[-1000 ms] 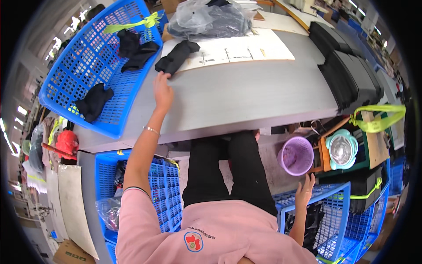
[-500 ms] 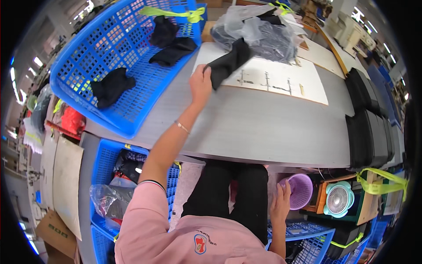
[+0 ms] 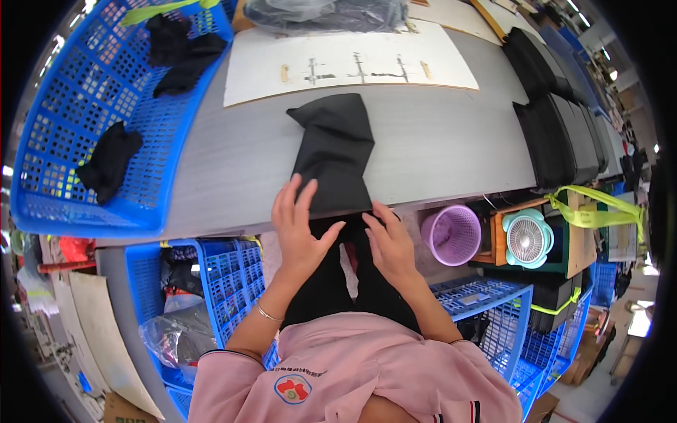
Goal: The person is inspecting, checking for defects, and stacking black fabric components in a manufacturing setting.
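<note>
Black cloth [image 3: 334, 158] lies creased at the table's [image 3: 437, 151] near edge

Left hand [image 3: 299, 227] spread wide, right hand [image 3: 392, 245] loosely curled at a corner, any pinch unclear; light, even outward strokes should suit limp fabric. Beyond: a flat white board [image 3: 441, 63]; leftward, a latticed blue plastic basket [image 3: 92, 227].

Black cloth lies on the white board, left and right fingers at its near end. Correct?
Wrong surface: the head view shows the black cloth on the grey table, on the person's side of the white board. Left fingers and right fingers are at its near end, as you say.
</note>
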{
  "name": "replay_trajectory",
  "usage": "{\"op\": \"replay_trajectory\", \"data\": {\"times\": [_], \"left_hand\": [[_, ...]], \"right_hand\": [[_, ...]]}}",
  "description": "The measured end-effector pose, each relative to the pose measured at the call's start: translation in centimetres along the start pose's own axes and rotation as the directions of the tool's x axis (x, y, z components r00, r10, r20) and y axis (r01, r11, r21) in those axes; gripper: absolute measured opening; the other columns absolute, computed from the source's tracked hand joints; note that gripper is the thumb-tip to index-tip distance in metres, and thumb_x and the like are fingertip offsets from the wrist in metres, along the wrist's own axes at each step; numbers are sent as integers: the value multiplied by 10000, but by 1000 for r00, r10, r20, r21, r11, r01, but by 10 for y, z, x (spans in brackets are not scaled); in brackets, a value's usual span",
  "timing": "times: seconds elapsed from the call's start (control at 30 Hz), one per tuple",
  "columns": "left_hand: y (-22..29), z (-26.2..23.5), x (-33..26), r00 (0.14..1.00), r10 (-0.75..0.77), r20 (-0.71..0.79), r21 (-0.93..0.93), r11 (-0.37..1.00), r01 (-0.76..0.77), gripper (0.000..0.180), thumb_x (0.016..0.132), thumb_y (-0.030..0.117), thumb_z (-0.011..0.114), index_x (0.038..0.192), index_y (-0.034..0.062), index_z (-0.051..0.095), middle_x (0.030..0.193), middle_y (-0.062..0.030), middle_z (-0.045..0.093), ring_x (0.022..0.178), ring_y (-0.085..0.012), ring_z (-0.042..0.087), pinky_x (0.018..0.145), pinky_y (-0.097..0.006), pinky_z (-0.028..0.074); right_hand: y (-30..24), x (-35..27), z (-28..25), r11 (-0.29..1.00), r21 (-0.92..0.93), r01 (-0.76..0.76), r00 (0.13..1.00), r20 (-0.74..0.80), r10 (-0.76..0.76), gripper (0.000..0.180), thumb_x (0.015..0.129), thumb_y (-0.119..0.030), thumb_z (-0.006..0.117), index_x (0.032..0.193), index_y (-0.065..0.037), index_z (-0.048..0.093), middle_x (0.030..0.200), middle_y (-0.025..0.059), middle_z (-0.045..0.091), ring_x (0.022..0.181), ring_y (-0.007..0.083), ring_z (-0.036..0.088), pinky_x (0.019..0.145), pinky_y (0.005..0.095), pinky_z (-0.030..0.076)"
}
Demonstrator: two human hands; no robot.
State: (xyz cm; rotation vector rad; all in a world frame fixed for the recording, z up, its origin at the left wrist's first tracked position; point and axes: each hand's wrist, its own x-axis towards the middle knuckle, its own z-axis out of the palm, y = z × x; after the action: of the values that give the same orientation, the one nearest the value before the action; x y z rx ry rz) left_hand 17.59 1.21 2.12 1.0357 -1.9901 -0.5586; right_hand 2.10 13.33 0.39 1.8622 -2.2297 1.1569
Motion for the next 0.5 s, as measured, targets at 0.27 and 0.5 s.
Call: {"op": "replay_trajectory", "data": {"times": [0.27,0.5], "left_hand": [[14,21,57,905,365,221,-184,926,-328,367,669,-42,701,1011,86,734,1036,-65,668,948,-275,605,858,-387,458],[104,38,-10,867,385,317,-504,843,-189,289,732,-23,749,1010,58,755,897,-75,630,778,-208,604,649,-300,480]], "right_hand": [[-13,-7,-5,978,193,78,997,-40,-72,280,813,-16,648,1091,16,657,1231,181,611,1087,321,630,912,356,531],[43,24,-1,975,38,-217,937,287,197,284,845,-173,606,1076,-13,648,1172,164,613,1047,301,630,866,349,529]]}}
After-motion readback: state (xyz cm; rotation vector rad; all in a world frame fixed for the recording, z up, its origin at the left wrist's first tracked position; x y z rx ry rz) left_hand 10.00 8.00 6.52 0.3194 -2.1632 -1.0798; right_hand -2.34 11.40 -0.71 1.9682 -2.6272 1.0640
